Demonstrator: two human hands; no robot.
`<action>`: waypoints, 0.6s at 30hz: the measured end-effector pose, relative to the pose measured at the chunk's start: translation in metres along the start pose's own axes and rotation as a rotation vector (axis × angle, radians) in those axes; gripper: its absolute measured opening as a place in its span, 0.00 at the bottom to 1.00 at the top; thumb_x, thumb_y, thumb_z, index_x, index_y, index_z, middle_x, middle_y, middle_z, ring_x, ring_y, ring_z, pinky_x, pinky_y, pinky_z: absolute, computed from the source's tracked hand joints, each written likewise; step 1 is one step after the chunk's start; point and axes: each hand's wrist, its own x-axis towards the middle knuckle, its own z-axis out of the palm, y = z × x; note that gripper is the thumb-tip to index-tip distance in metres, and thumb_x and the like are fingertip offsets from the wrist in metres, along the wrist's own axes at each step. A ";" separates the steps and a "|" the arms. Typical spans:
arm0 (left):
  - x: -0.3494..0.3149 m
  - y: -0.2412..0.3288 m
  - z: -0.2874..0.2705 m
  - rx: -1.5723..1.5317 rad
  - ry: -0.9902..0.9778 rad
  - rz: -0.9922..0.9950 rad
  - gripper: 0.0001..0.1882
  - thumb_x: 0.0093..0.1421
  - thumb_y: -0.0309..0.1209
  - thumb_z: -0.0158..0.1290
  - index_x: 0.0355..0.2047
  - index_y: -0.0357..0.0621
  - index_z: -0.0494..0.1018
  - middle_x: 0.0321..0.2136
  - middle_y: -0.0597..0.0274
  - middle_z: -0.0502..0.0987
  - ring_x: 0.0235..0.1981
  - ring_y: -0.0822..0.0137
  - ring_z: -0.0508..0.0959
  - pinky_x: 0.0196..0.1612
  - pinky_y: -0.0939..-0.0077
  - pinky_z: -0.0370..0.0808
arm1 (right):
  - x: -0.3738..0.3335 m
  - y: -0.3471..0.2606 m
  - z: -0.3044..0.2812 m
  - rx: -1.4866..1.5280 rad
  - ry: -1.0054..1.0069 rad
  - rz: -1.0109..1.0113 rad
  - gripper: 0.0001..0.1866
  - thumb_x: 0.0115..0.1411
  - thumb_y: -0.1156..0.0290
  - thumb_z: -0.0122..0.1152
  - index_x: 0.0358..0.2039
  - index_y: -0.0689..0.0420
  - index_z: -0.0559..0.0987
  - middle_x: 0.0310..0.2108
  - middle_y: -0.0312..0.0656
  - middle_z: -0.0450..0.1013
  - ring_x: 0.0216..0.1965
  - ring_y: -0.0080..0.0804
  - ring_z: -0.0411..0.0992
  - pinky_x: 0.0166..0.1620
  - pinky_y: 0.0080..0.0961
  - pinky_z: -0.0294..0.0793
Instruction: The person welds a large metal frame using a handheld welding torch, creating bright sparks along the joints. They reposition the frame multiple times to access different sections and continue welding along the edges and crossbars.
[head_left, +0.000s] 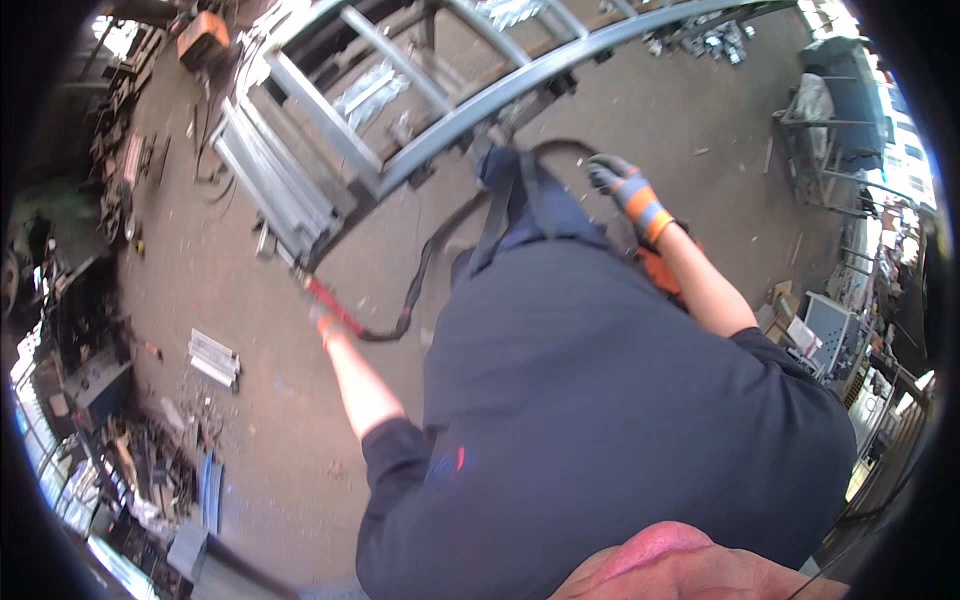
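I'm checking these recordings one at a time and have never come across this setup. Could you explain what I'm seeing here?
There is no robot here: a person works with two gloved hands. The one picture comes from a wide fisheye camera on their head, looking down, so straight edges bend near the rim. The left hand holds a red handle with a dark cable looping from it. The right hand is close to another stretch of cable; whether it grips it is unclear. Ahead is a metal frame, with a stack of metal bars beside it. Short metal strips lie on the floor.
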 end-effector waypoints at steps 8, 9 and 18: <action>-0.005 0.044 -0.006 0.248 -0.008 -0.027 0.24 0.65 0.54 0.63 0.38 0.44 0.74 0.20 0.66 0.72 0.19 0.69 0.73 0.20 0.69 0.69 | -0.084 0.069 -0.001 -0.035 0.032 0.066 0.21 0.67 0.65 0.65 0.57 0.61 0.79 0.45 0.41 0.81 0.45 0.25 0.77 0.48 0.23 0.76; -0.013 0.047 -0.011 0.243 -0.072 0.023 0.23 0.65 0.53 0.62 0.38 0.45 0.74 0.21 0.66 0.73 0.19 0.69 0.74 0.19 0.69 0.68 | -0.086 0.073 -0.003 -0.107 0.019 0.026 0.20 0.66 0.66 0.65 0.55 0.60 0.80 0.45 0.42 0.81 0.45 0.26 0.78 0.49 0.23 0.77; -0.127 0.053 -0.029 0.056 0.164 0.149 0.17 0.68 0.47 0.59 0.40 0.48 0.71 0.17 0.71 0.65 0.15 0.72 0.67 0.17 0.73 0.66 | -0.113 -0.002 0.018 -0.425 -0.088 0.025 0.30 0.65 0.54 0.65 0.61 0.60 0.77 0.55 0.54 0.79 0.58 0.45 0.78 0.62 0.36 0.74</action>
